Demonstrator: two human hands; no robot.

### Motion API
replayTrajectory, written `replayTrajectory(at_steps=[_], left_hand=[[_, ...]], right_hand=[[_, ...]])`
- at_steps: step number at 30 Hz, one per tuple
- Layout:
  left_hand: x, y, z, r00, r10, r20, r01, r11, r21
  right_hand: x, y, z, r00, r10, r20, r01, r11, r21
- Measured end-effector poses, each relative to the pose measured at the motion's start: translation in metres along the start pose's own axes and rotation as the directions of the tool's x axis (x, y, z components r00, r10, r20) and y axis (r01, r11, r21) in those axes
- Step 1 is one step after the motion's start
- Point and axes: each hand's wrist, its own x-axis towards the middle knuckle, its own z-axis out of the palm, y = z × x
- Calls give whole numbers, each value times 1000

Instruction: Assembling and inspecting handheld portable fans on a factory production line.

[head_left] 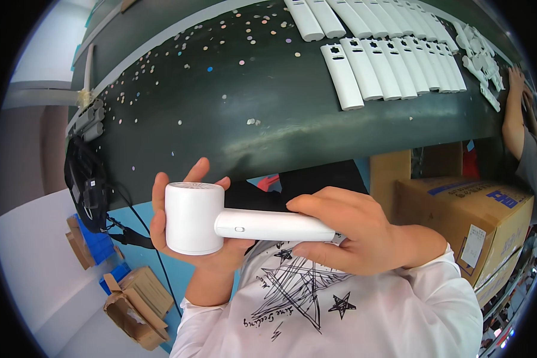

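Above my lap, in front of my white shirt, I hold a white hair-dryer-shaped device (194, 219) level between both hands. Its wide round head is on the left, and a slim handle with a small oval button runs right. My left hand (221, 258) cups the head from behind and below, fingertips showing past its left side and top. Fingers and thumb of my right hand (355, 230) close around the handle's far right end, which the palm partly hides.
White handle shells (343, 77) stand in rows on the dark table (221, 131), beside a pile of white parts (480, 56). Small round stickers dot the table. A black bag (86, 185) hangs at left. Cardboard boxes (459, 209) stand right; another person's arm (513, 119) rests far right.
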Motion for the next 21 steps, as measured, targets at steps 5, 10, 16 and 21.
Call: replayTrajectory(at_steps=[5, 10, 16, 21], left_hand=[[-1, 2, -5, 995, -89, 48, 91, 995, -37], [0, 5, 0, 993, -115, 25, 116, 992, -58], [1, 4, -1, 992, -104, 73, 105, 994, -9], [1, -7, -2, 992, -106, 69, 112, 990, -82]], right_hand=[[1, 1, -3, 999, 10, 39, -12, 998, 63], [-2, 9, 3, 995, -90, -49, 89, 996, -28], [-1, 7, 6, 992, -101, -74, 94, 992, -86], [3, 10, 3, 1000, -31, -6, 30, 996, -83]])
